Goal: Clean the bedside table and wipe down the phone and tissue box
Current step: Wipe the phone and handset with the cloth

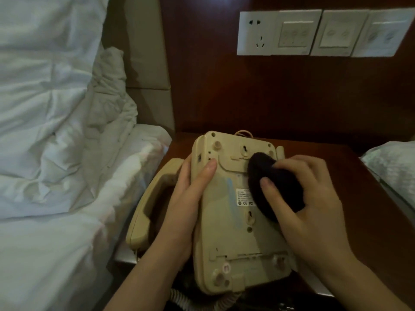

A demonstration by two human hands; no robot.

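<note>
White bedding [45, 131] fills the left. One cream handset [152, 198] lies partly hidden behind the left hand [179, 205], which grips the edge of the one phone base [229, 232], turned underside up on the dark bedside table [359, 198]. The right hand [314, 198] clutches a dark cloth [276, 182] against it, covering part of the label. Four blurred wall plates [314, 32] sit far right.
</note>
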